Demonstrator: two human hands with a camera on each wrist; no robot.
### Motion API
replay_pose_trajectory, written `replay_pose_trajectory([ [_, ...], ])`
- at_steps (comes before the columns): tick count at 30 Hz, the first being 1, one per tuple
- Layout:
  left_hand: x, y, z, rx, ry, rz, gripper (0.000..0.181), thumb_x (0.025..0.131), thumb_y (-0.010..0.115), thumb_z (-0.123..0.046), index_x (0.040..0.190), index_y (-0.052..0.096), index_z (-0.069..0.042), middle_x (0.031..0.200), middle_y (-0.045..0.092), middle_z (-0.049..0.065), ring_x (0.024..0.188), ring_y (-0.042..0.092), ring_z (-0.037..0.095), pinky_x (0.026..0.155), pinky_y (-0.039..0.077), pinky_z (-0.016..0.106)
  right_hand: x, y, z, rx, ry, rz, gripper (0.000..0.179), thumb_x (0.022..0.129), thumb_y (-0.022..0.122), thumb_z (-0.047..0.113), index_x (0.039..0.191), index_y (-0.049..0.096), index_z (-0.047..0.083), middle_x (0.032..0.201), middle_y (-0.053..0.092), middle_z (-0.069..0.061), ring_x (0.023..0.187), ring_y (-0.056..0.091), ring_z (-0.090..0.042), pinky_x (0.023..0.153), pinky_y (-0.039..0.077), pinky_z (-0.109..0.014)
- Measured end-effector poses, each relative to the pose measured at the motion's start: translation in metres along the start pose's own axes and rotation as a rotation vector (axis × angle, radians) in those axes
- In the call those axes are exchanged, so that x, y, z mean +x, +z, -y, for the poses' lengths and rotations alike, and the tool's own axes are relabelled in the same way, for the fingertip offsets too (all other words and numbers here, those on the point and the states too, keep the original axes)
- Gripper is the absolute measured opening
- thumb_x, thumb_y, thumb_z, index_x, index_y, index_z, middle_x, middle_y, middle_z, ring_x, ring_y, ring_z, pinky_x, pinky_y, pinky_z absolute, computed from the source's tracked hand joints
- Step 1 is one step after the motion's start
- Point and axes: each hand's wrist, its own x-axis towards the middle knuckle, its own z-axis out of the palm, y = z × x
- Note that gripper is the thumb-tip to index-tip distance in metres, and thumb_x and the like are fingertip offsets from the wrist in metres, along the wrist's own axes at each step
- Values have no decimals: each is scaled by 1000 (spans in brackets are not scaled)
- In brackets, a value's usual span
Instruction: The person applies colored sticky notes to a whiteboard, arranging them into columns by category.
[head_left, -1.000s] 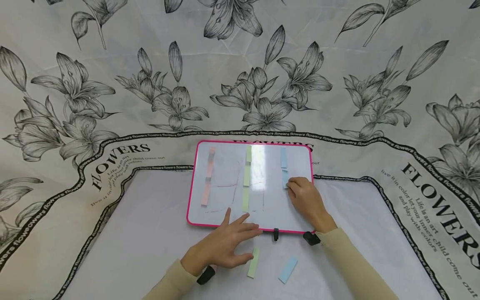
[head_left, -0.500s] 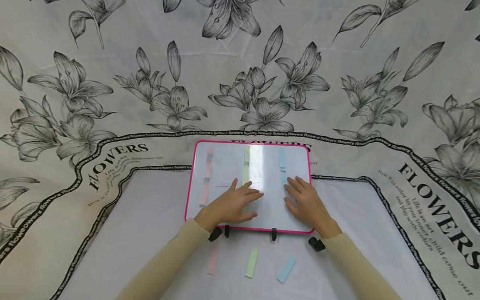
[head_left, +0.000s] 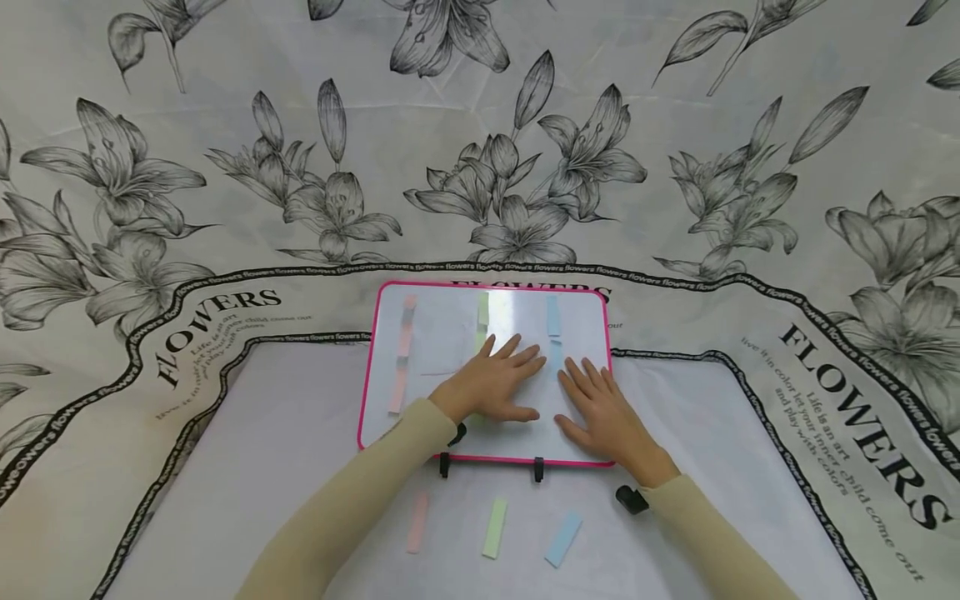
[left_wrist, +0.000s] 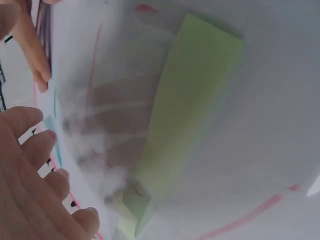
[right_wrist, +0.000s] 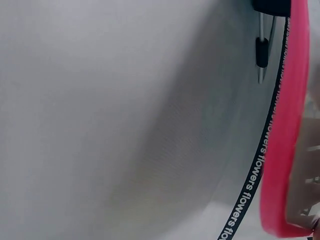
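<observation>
A whiteboard (head_left: 442, 425) with a pink frame leans on the table, bearing paper strips in three columns. Pink strips (head_left: 397, 392) run down the left, green strips (head_left: 483, 308) the middle, blue strips (head_left: 552, 315) the right. My left hand (head_left: 495, 383), fingers spread, is over the middle and hides the lower green strips from the head view. In the left wrist view, one green strip (left_wrist: 185, 105) shows past its fingers, its end bent up. My right hand (head_left: 603, 408) lies with extended fingers at the board's lower right, fingertips by the lower blue strip. Neither hand holds anything.
On the white cloth before the board lie a loose pink strip (head_left: 417, 522), green strip (head_left: 494, 528) and blue strip (head_left: 564, 540). Black feet (head_left: 538, 469) support the board's lower edge. A flower-printed cloth (head_left: 337, 208) rises behind it.
My left hand has moved from below the board up and right over its middle, uncovering the loose pink strip. My right hand has let go of the lower blue strip and spread its fingers.
</observation>
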Motion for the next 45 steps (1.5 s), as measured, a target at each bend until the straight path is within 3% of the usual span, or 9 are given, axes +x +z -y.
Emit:
replay_pose_trajectory([
  [4, 7, -1, -3, 39, 2, 7, 95, 91, 48, -79, 166, 21, -27, 172, 18, -7, 161, 9, 27, 128, 12, 61, -3, -1, 5, 18, 21, 57, 83, 95, 65, 49, 159, 36, 5, 170, 25, -14, 156, 21, -44, 123, 19, -67],
  [12, 30, -2, -13, 34, -29, -10, 88, 96, 27, -82, 165, 26, -26, 172, 21, -8, 161, 14, 27, 127, 13, 62, -7, 3, 5, -28, 23, 56, 84, 98, 55, 57, 161, 33, 5, 171, 22, -14, 158, 17, -43, 125, 16, -66],
  [20, 44, 0, -15, 47, -43, 4, 86, 97, 22, -81, 165, 26, -27, 173, 16, -9, 161, 12, 26, 127, 11, 62, -11, 2, 7, -6, 13, 42, 86, 96, 56, 57, 161, 33, 5, 171, 22, -15, 156, 19, -45, 123, 16, -67],
  [29, 47, -5, -18, 35, -47, -12, 85, 98, 24, -79, 164, 30, -25, 172, 20, -8, 161, 14, 27, 127, 14, 63, -11, 1, 6, -34, 25, 85, 88, 95, 57, 57, 163, 29, 8, 172, 18, -12, 158, 15, -43, 125, 14, -66],
  [38, 40, -2, -8, 34, -64, -15, 88, 97, 24, -81, 164, 30, -25, 172, 19, -10, 161, 14, 26, 126, 14, 63, -10, -1, 4, -38, 36, 106, 87, 95, 59, 55, 163, 29, 9, 173, 17, -12, 159, 13, -42, 126, 12, -65],
  [45, 42, -1, -13, 33, -45, -15, 85, 99, 26, -78, 164, 30, -23, 172, 20, -8, 161, 13, 27, 127, 12, 62, -11, -1, 7, -19, 38, 107, 86, 95, 61, 53, 162, 31, 8, 172, 18, -13, 158, 15, -44, 124, 14, -67],
])
